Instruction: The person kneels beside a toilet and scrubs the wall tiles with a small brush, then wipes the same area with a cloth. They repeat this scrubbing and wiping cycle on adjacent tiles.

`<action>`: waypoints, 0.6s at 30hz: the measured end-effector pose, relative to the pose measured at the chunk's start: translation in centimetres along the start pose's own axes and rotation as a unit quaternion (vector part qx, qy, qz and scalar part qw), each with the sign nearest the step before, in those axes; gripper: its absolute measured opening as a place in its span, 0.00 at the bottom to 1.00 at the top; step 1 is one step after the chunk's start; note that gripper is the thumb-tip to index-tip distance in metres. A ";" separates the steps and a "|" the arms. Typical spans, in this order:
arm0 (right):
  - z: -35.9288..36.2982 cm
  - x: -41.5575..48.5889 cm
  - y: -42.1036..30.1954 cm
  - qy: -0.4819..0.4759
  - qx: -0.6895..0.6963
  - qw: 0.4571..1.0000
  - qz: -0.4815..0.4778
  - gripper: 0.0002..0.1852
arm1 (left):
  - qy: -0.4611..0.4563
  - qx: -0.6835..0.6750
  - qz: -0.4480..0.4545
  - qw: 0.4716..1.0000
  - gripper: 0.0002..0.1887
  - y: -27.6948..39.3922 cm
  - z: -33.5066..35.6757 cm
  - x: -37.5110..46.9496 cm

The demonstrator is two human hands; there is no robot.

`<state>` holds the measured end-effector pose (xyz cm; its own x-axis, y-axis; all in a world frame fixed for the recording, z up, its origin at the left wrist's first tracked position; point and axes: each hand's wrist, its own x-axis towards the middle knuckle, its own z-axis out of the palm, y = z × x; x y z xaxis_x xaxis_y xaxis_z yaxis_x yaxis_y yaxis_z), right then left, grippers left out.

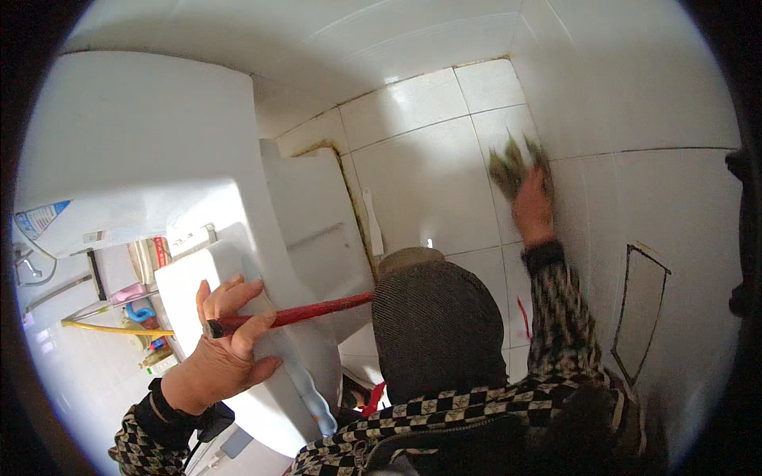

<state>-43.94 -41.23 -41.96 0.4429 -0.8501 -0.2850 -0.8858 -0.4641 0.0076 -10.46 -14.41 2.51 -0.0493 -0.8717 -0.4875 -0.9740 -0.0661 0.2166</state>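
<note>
My left hand [232, 333] is closed around the black-ended tip of a long red handle [321, 309]. The handle runs rightward behind a dark, ribbed cloth-covered shape [440, 327], seemingly my bent knee, which hides its far end. My right hand [534, 208] holds a greenish, ragged bundle [512, 166], blurred, where the white tiled floor [422, 178] meets the right wall. Whether the bundle is cloth or bristle cannot be told. Both sleeves are black-and-cream checked with dark cuffs.
A slim white plastic piece [373, 223] lies on the floor beside a white fixture with brown-stained edges [321, 202]. A thin red strip [523, 318] lies nearer. Bottles and a blue item [140, 312] stand far left, near a tap [28, 268]. Tiled wall [655, 196] bounds the right.
</note>
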 end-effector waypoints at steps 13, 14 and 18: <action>3.3 -2.5 1.1 0.020 0.089 0.994 0.063 0.35 | 0.004 0.009 -0.001 1.000 0.50 -0.2 0.4 0.0; 2.2 1.0 0.2 0.072 0.109 0.990 0.052 0.34 | 0.004 0.009 -0.004 1.000 0.50 -0.1 0.3 0.0; -4.0 13.9 -4.8 0.061 0.124 0.987 0.088 0.31 | -0.006 0.011 -0.009 1.000 0.50 0.0 0.0 -0.2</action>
<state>-33.00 -51.80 -42.07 0.2788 -0.9427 -0.1835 -0.9507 -0.2438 -0.1918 -10.46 -14.26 2.55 -0.0335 -0.8647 -0.5013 -0.9794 -0.0714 0.1887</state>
